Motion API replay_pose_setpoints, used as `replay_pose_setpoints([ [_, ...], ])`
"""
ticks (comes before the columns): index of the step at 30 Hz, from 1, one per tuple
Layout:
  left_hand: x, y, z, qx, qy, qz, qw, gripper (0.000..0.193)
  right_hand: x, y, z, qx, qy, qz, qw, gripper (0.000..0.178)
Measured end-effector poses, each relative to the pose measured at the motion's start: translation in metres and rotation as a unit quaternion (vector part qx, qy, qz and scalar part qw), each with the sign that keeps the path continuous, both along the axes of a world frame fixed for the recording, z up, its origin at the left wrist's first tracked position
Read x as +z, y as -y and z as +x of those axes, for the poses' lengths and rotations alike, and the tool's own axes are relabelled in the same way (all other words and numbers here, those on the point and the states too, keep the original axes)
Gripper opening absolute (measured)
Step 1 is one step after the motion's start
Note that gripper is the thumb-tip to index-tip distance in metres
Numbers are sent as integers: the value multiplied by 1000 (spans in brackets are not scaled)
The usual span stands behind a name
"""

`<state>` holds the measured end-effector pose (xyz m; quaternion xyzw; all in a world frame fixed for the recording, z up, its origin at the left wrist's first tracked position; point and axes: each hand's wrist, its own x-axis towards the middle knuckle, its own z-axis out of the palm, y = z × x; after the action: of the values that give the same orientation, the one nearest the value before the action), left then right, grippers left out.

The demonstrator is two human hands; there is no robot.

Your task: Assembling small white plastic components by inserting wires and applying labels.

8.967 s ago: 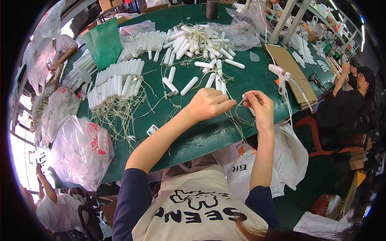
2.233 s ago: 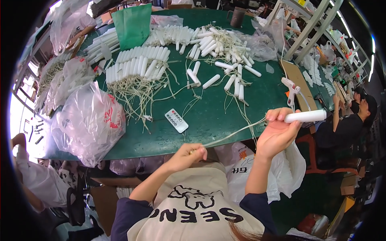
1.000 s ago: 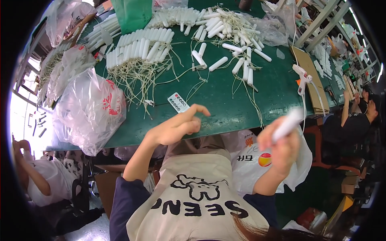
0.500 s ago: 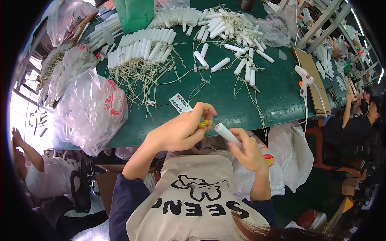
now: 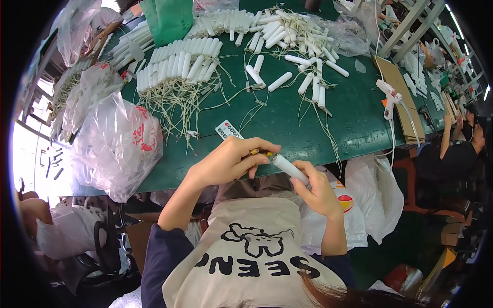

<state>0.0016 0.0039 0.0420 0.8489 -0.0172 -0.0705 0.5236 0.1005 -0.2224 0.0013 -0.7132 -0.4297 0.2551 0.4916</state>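
Just in front of the table edge, my right hand (image 5: 321, 192) is closed around a white tube (image 5: 290, 170), tilted with its open end up and to the left. Between the bent fingers of my left hand (image 5: 226, 160) is a small yellow-and-dark piece (image 5: 262, 152); its exact kind is too small to make out. That piece is at the tube's open end, and whether it touches the rim I cannot tell. A white remote control (image 5: 227, 130) lies on the green table (image 5: 354, 133) behind my left hand, partly covered by it.
White tubes with pale wires lie in rows (image 5: 177, 66) at the left and in a loose heap (image 5: 287, 33) at the back. A bulging clear plastic bag (image 5: 115, 149) stands at left. A white glue gun (image 5: 390, 100) and cardboard (image 5: 398, 92) lie right. Other people sit at both sides.
My left hand has brought the yellow-and-dark piece closer to the tube's open end. Its raised fingers have lowered and reach further right. My right hand has barely moved.
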Motion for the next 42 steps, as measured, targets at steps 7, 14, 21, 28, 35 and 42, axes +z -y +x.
replay_pose_setpoints([
  [7, 3, 0, -4, 5, 29, -102, 994, 46, 2, -6, -4, -6, 6, -16, 1000, 27],
  [14, 20, -4, 8, -105, -66, -34, 992, 44, -3, -4, 2, 10, 136, 13, 991, 29],
  [21, 31, 7, 11, -31, -110, -99, 988, 38, -27, -12, -9, 28, -92, 47, 994, 28],
  [28, 18, -3, 9, 11, 19, 93, 995, 31, -43, -11, -6, -36, -168, 111, 979, 27],
  [35, 10, 3, -1, 32, 2, 33, 999, 43, -38, -15, -7, -25, -136, 100, 985, 26],
  [42, 20, 9, 3, 37, -11, 102, 994, 50, -27, -22, -8, -6, -49, 68, 996, 26],
])
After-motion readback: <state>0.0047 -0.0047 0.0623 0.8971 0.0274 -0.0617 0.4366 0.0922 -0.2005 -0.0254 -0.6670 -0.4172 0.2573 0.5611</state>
